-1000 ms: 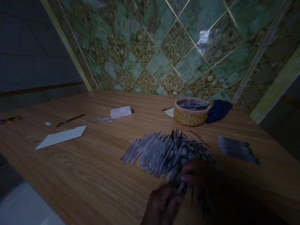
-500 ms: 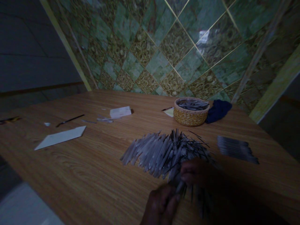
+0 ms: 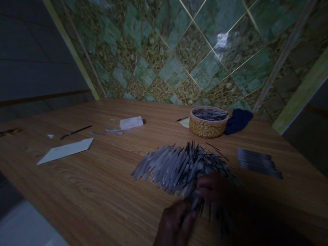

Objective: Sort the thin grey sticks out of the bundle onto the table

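Observation:
A spread pile of thin dark sticks in clear plastic sleeves (image 3: 166, 167) lies on the wooden table in front of me. At its near edge, my left hand (image 3: 175, 222) is closed on the lower end of one sleeved stick (image 3: 196, 202). My right hand (image 3: 211, 186) pinches the same piece higher up, its fingers just above the left ones. Shadow and blur hide the exact fingertips. More dark sticks hang or lie in the shade below my right hand.
A neat row of sleeved sticks (image 3: 258, 163) lies at the right. Behind the pile stands a woven basket (image 3: 208, 128) full of similar pieces, beside a dark blue cloth (image 3: 238, 120). Further left are a white box (image 3: 131, 122), a pale flat card (image 3: 66, 150) and a dark thin tool (image 3: 76, 132).
Both hands stay at the near edge of the pile, with only slight finger movement around the stick. The pile, row and basket look unchanged.

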Motion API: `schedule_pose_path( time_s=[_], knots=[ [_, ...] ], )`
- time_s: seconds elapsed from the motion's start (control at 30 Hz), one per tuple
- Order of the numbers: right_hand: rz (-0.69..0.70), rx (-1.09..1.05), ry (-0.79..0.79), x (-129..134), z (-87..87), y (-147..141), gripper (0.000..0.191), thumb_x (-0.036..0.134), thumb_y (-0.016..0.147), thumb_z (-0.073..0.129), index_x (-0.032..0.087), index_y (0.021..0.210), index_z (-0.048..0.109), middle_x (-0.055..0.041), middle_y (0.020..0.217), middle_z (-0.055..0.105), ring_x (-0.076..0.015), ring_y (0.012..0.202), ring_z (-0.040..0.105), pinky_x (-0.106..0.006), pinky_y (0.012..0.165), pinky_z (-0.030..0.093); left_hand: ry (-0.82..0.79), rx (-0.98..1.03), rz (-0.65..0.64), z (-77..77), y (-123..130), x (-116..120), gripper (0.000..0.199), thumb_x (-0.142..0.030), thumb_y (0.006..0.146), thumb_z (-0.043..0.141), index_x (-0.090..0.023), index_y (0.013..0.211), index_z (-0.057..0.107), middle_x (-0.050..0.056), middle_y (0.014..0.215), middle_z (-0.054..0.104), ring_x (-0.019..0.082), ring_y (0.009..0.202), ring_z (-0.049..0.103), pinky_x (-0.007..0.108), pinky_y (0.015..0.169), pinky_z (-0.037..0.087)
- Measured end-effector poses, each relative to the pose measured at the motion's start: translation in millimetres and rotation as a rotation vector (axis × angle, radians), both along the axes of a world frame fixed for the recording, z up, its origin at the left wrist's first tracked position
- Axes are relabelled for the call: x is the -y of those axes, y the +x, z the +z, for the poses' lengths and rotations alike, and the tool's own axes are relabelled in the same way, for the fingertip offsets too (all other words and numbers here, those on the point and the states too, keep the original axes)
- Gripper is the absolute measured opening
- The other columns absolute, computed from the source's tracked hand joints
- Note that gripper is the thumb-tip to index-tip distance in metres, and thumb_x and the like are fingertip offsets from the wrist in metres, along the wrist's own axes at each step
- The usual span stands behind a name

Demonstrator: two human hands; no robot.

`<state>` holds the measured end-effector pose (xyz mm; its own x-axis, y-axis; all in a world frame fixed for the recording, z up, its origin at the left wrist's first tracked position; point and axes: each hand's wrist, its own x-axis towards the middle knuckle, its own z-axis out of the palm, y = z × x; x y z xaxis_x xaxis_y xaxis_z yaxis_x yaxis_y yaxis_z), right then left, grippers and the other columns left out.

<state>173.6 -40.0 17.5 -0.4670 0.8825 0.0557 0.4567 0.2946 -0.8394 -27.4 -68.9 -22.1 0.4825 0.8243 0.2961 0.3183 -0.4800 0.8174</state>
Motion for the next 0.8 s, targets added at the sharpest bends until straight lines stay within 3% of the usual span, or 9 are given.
schedule_pose_path(
  time_s=[0.1, 0.27, 0.37, 0.47, 0.63, 0.8],
  knots=[
    [-0.050, 0.065, 0.006, -0.9, 1.4, -2.1, 0.035, 0.033, 0.083, 0.047, 0.018, 0.052, 0.044, 0.0040, 0.044, 0.046, -0.0090, 0.041, 0.045, -0.020, 0.042, 0.029, 0.018, -0.015, 0.006, -1.4, -0.8, -0.5, 0.017, -0.025, 0.087, 0.049, -0.019, 0.077, 0.061, 0.001, 0.064, 0.060, 0.012, 0.055, 0.054, 0.019, 0.051, 0.041],
    [-0.048, -0.133, -0.160, -0.4, 4.2, 0.7, 0.012, 0.027, 0.075, 0.054, 0.017, 0.079, 0.058, 0.0038, 0.052, 0.055, -0.0116, 0.048, 0.053, -0.020, 0.048, 0.038, 0.045, -0.042, 0.014, -4.0, -1.8, -0.9, 0.018, -0.025, 0.087, 0.047, -0.019, 0.074, 0.058, -0.001, 0.061, 0.057, 0.011, 0.053, 0.054, 0.018, 0.049, 0.041],
    [-0.012, -0.080, -0.073, 0.6, 3.5, 0.0, 0.010, 0.025, 0.078, 0.052, 0.016, 0.073, 0.057, 0.0032, 0.052, 0.056, -0.0111, 0.048, 0.054, -0.020, 0.050, 0.037, 0.072, -0.054, 0.015, -4.3, -1.3, -2.0, 0.016, -0.024, 0.087, 0.048, -0.019, 0.077, 0.060, 0.000, 0.064, 0.061, 0.012, 0.056, 0.057, 0.017, 0.050, 0.043],
    [-0.036, 0.037, 0.038, 1.0, 3.2, -3.5, 0.021, 0.026, 0.081, 0.048, 0.017, 0.064, 0.053, 0.0036, 0.049, 0.053, -0.0099, 0.047, 0.051, -0.019, 0.048, 0.033, 0.134, -0.088, 0.027, -1.8, -0.7, -2.7, 0.016, -0.023, 0.087, 0.048, -0.018, 0.078, 0.060, 0.001, 0.064, 0.063, 0.012, 0.055, 0.059, 0.018, 0.050, 0.045],
    [-0.098, 0.117, 0.080, 1.2, 0.9, -10.5, 0.025, 0.025, 0.081, 0.048, 0.017, 0.057, 0.048, 0.0052, 0.047, 0.045, -0.0080, 0.045, 0.045, -0.019, 0.044, 0.027, 0.257, -0.161, 0.080, 2.0, -0.5, -0.7, 0.013, -0.019, 0.086, 0.049, -0.019, 0.082, 0.062, 0.003, 0.069, 0.067, 0.014, 0.060, 0.063, 0.020, 0.056, 0.049],
    [-0.166, 0.092, 0.086, 0.4, -6.2, -13.4, 0.027, 0.027, 0.079, 0.048, 0.018, 0.054, 0.044, 0.0064, 0.044, 0.041, -0.0073, 0.042, 0.041, -0.019, 0.043, 0.024, 0.404, -0.208, 0.165, -10.9, -0.8, -0.5, 0.013, -0.019, 0.086, 0.049, -0.019, 0.083, 0.061, 0.003, 0.066, 0.065, 0.015, 0.058, 0.063, 0.022, 0.054, 0.049]
  ],
)
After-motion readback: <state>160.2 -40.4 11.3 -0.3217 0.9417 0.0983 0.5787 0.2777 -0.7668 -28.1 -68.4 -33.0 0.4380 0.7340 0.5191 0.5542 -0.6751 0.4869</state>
